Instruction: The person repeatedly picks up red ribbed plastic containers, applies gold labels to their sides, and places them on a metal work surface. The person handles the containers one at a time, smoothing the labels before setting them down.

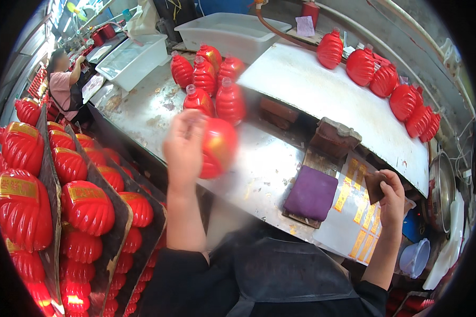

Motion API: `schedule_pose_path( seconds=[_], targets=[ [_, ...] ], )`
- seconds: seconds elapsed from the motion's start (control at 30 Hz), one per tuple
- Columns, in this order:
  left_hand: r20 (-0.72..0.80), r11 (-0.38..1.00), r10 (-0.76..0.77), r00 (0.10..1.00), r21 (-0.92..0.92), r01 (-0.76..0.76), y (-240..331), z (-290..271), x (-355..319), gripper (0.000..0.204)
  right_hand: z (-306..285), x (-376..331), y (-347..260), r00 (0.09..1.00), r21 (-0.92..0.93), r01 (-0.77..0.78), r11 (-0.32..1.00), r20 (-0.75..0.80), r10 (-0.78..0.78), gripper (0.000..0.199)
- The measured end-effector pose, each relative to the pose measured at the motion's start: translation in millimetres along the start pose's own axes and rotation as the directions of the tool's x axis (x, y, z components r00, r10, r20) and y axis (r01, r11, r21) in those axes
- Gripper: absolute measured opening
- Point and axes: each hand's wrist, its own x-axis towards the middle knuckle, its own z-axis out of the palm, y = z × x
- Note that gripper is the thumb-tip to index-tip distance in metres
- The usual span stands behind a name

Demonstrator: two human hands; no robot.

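My left hand (184,150) is closed around the upper end of a red ribbed bottle (220,149), which is blurred and shows a gold patch. The grip itself is partly hidden behind the fingers. At the right, my right hand (392,199) pinches a flat dark brown scraper-like piece (374,188). Below that hand lies a pale sheet (337,236) bearing rows of yellow-gold sticker strips (360,241). Between my hands a folded purple cloth pad (311,193) rests on a board. Just beyond my left hand stand several red bottles (204,74) with clear necks.
Racks at the left hold many labelled red bottles (88,206). More red bottles (360,66) line the raised white shelf (322,90). A brown block (335,136) stands beside the pad. Translucent tubs (132,62) sit at the back; a person (64,84) works at far left.
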Motion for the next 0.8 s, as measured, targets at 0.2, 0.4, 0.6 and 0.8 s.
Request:
schedule_pose_path(
  seconds=[0.2, 0.4, 0.6, 0.8],
  targets=[
    [-0.322, 0.748, 0.350, 0.880, 0.662, -0.055, -45.5, -58.5, 79.6, 0.027, -22.6, 20.0, -23.9, 0.995, -0.272, -0.053, 0.961, -0.095, 0.028, 0.029],
    [-0.244, 0.723, 0.315, 0.917, 0.688, -0.066, -129.2, -95.3, 166.4, 0.030, -8.1, 80.3, -89.1, 0.992, -0.518, 0.106, 0.849, -0.004, -0.126, 0.035],
    [-0.185, 0.794, 0.226, 0.956, 0.604, -0.071, -191.3, -103.2, 190.3, 0.034, -7.1, 195.2, -111.9, 0.849, -0.952, 0.247, 0.183, 0.121, -0.515, 0.038],
    [-0.326, 0.690, 0.288, 0.900, 0.723, 0.042, -156.3, -77.7, 170.6, 0.049, -2.6, 303.9, -133.4, 0.869, -1.000, 0.020, 0.023, 0.006, -0.495, 0.053]
  ],
)
